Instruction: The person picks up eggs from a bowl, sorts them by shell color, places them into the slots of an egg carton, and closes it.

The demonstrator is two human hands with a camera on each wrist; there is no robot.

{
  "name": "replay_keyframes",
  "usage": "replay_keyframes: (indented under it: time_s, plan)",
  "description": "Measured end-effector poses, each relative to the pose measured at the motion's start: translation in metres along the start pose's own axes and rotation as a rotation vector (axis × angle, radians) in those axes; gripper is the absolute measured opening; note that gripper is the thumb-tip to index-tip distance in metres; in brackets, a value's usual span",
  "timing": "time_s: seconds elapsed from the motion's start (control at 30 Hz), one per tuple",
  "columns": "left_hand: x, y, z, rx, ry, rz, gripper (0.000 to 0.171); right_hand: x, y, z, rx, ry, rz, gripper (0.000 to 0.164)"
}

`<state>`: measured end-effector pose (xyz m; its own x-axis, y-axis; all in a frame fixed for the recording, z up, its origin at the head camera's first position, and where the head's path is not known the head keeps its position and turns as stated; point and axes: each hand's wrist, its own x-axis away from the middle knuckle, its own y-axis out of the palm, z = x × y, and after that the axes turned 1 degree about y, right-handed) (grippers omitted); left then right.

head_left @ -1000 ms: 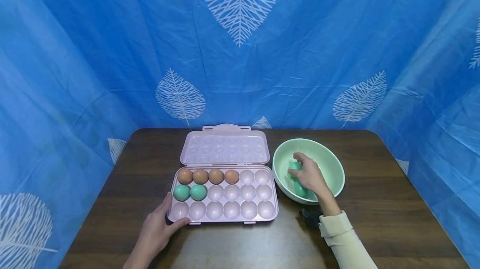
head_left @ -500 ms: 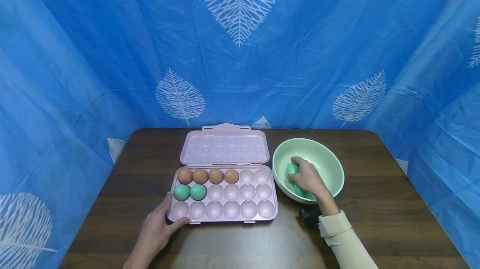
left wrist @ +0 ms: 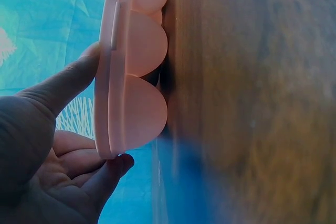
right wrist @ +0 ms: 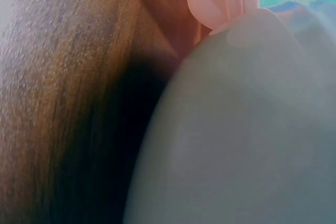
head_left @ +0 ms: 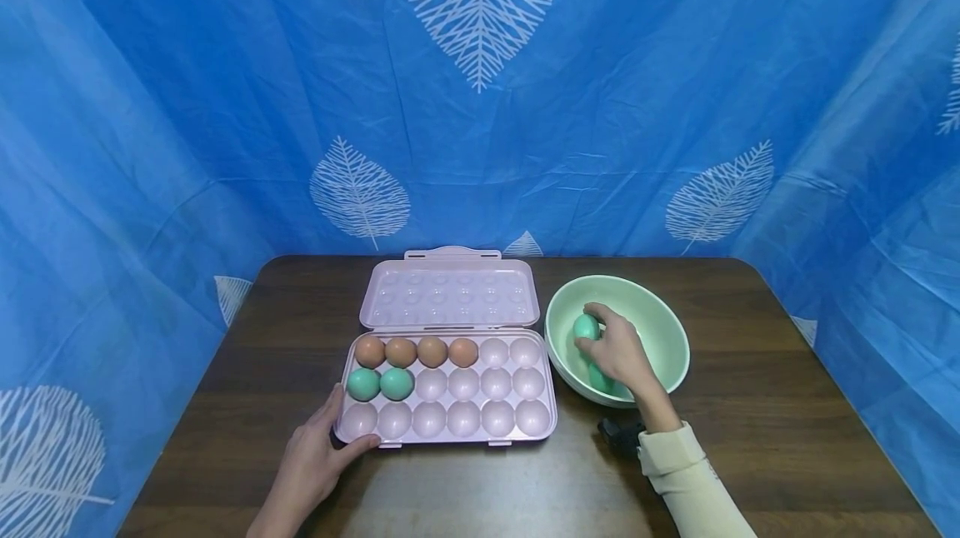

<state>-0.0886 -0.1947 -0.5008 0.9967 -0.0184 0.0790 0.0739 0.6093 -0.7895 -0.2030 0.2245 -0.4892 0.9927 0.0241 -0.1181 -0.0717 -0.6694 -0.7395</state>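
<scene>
A pale pink plastic egg box [head_left: 463,421] lies on the table with its lid [head_left: 450,296] folded back. Brown eggs [head_left: 432,352] fill part of its far row, and two green eggs [head_left: 397,384] sit at the left of the middle row. My left hand [head_left: 311,459] grips the box's near left corner; the left wrist view has the thumb on the rim [left wrist: 105,87] and a finger at the corner's underside. Inside the light green bowl [head_left: 663,330], my right hand [head_left: 621,348] pinches a green egg [head_left: 586,327] between thumb and fingers. Another green egg [head_left: 600,378] lies below that hand, partly hidden.
The bowl stands close to the right end of the egg box. A small black object [head_left: 618,435] shows by the right wrist. Behind the dark wooden table [head_left: 765,405] hangs a blue curtain [head_left: 480,155] with white leaf prints. The bowl's outer wall [right wrist: 236,129] fills much of the right wrist view.
My right hand has closed on a green egg in the bowl and raised it slightly toward the bowl's far side. The left hand and the egg box have stayed put.
</scene>
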Motion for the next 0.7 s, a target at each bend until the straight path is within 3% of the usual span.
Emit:
replay_keyframes:
  time_s: [0.47, 0.7]
  plan:
    - [0.000, -0.001, 0.001, -0.017, -0.004, -0.003, 0.105, 0.006, -0.001, -0.004, -0.354, -0.127, 0.157, 0.052]
    - [0.000, 0.001, 0.000, -0.009, 0.030, 0.030, 0.102, 0.014, -0.005, -0.034, -0.557, -0.212, 0.139, 0.053]
